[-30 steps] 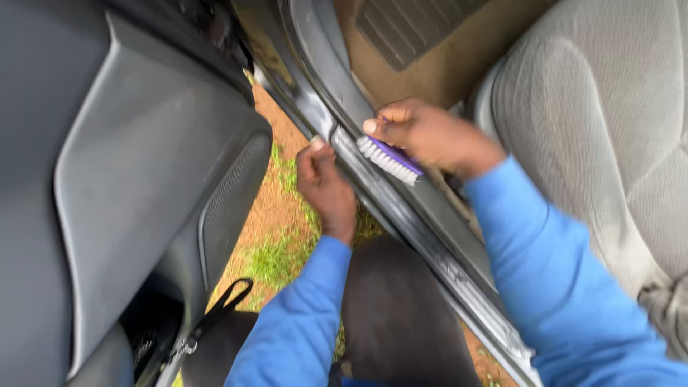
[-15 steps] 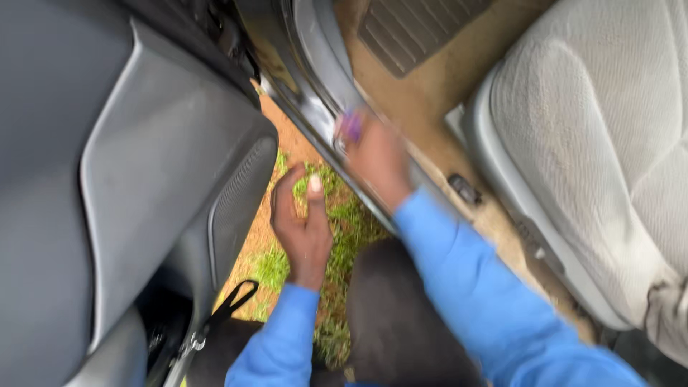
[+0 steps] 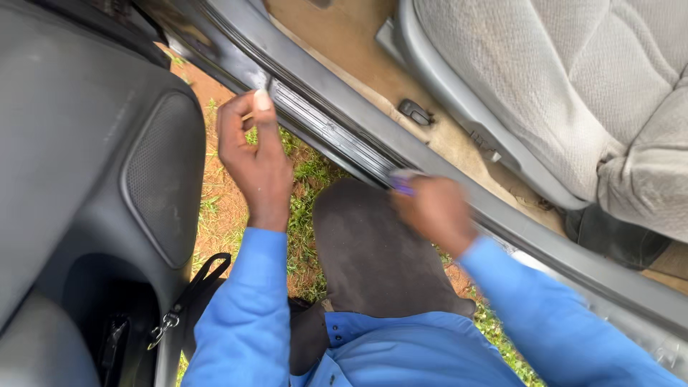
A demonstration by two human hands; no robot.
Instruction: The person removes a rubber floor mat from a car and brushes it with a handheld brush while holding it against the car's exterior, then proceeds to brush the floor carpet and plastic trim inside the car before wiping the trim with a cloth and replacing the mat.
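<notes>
The right hand, blurred, seems to grip a purple brush against the door sill. The left hand rests its loosely curled, empty fingers at the sill's outer edge.

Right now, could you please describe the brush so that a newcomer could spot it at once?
Find the grey door sill running below the fabric seat. The right hand grips the brush against it. Only its blurred purple tip shows, the sole purple thing among the greys.

sleeves: long, bright blue, both arms | shirt: blue, buttoned front | trousers: dark, knee up | hands: bare
</notes>
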